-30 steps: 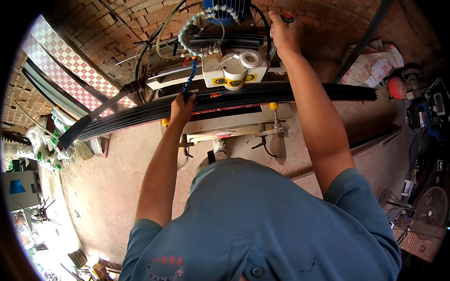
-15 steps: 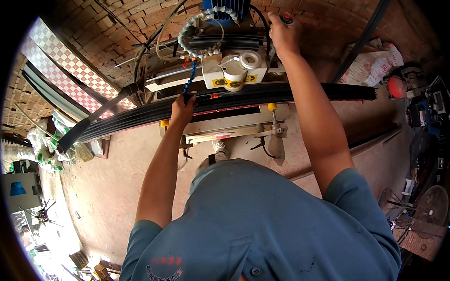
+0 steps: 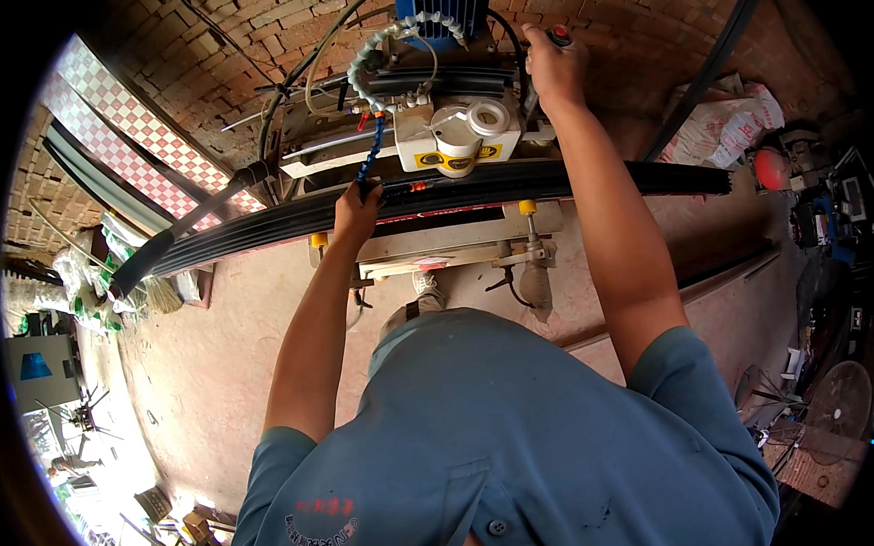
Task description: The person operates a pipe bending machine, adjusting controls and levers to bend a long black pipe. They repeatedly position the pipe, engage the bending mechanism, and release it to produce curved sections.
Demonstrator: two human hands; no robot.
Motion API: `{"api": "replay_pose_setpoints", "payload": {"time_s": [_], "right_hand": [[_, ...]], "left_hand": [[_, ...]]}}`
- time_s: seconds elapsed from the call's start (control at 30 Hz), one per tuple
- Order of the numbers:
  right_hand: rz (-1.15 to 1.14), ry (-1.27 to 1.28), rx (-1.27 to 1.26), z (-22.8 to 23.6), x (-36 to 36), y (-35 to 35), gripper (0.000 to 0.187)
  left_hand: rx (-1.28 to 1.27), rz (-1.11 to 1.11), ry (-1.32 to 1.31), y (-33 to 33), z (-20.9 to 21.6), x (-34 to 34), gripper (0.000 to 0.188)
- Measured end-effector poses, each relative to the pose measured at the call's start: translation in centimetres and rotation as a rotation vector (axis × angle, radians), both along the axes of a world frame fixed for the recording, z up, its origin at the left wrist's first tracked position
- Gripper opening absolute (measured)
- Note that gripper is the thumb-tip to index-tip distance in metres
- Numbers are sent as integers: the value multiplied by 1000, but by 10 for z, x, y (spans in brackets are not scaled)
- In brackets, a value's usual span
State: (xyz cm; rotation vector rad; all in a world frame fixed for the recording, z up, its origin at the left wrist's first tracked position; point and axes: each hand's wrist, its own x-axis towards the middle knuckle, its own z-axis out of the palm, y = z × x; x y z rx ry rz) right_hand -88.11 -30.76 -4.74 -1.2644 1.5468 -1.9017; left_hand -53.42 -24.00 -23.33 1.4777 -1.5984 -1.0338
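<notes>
Long black ribbed profiles [image 3: 511, 184] lie side by side across a pale machine [image 3: 457, 142] with a blue finned motor [image 3: 442, 8] behind it. My left hand [image 3: 358, 213] is closed at the lower end of a blue segmented hose [image 3: 372, 145], just over the profiles. An orange nozzle tip [image 3: 418, 187] shows to its right; whether the fingers also press on the profiles is hard to see. Far right of the machine, my right hand [image 3: 557, 67] is wrapped round a lever handle [image 3: 559, 36] with a red button on its end. A white tape roll [image 3: 487, 117] rests on the machine's top.
Two yellow-topped clamps [image 3: 528, 208] [image 3: 318, 241] stand at the machine's front edge. A brick wall [image 3: 601, 7] rises behind. White sacks [image 3: 725, 123] lie at right, a fan [image 3: 839, 411] stands lower right, and checkered panels [image 3: 133, 120] lean at left.
</notes>
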Motion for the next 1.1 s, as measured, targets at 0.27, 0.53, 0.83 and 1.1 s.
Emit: {"api": "replay_pose_setpoints", "payload": {"time_s": [0.27,0.53,0.83,1.1], "right_hand": [[42,-43,-89,5,2,4,28],[32,-58,-84,4,-5,5,24],[42,-102,-32,11,-8,10,20],[56,-132,19,18,-6,16,20]], "left_hand": [[-18,-5,-3,-4,-12,1,25],[-7,-2,-3,-1,-7,-7,25],[12,-12,56,-5,-18,-10,23],[-2,-24,28,-2,-13,-14,22]]}}
